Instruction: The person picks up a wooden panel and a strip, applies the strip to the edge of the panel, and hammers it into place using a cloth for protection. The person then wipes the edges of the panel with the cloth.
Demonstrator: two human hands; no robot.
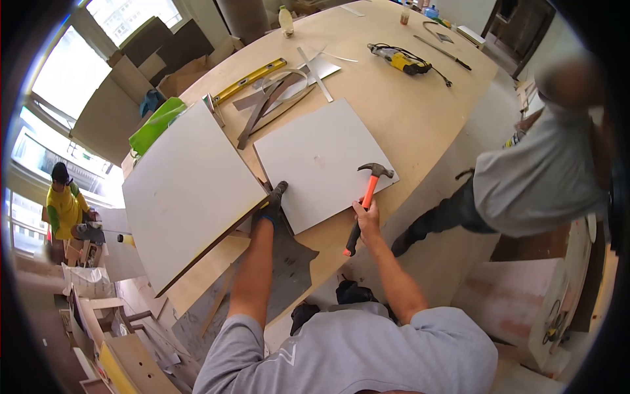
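My right hand (pixel 368 218) is wrapped round the handle of a claw hammer (pixel 370 190) with an orange and black grip; its dark head lies over the right part of a white square panel (pixel 321 154). My left hand (pixel 273 202), in a dark glove, is at the left edge of that panel, beside the corner of a larger white panel (pixel 190 190). The larger panel is tilted and overhangs the table's near side. What the gloved fingers hold, if anything, is hidden.
On the wooden table (pixel 453 118) are a yellow level (pixel 252 79), metal strips (pixel 262 108), a yellow power tool (pixel 401 60) and a bottle (pixel 286 21). A person (pixel 531 171) stands at the right, another (pixel 64 203) at the far left. Boards clutter the lower left.
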